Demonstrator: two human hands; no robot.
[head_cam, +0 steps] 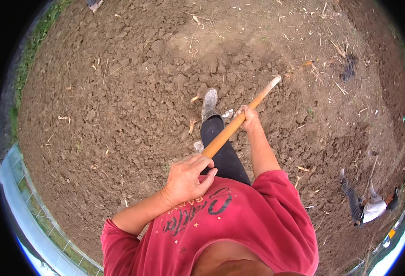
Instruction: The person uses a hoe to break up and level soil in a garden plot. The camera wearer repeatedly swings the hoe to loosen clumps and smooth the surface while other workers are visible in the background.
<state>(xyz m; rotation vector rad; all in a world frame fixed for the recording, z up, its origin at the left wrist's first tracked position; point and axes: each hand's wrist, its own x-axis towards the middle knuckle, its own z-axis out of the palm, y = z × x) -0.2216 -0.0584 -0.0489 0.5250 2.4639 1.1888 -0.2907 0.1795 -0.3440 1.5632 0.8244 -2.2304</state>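
A long wooden tool handle (225, 135) slants from my waist up and to the right, over loose brown soil. My left hand (190, 177) is closed over its near end, close to my red shirt. Further along the shaft, my right hand (248, 116) wraps around it. The far end (277, 79) looks pale and meets the ground; no blade can be made out there. A muddy boot (209, 100) stands on the clods left of the shaft, below my dark trouser leg.
Tilled soil (137, 114) surrounds me, with scattered dry stalks (340, 50). At the lower right a person (371, 207) in a pale top holds a long-handled tool. A pale roofed structure (33, 220) curves along the lower left. Grass (33, 55) edges the field at left.
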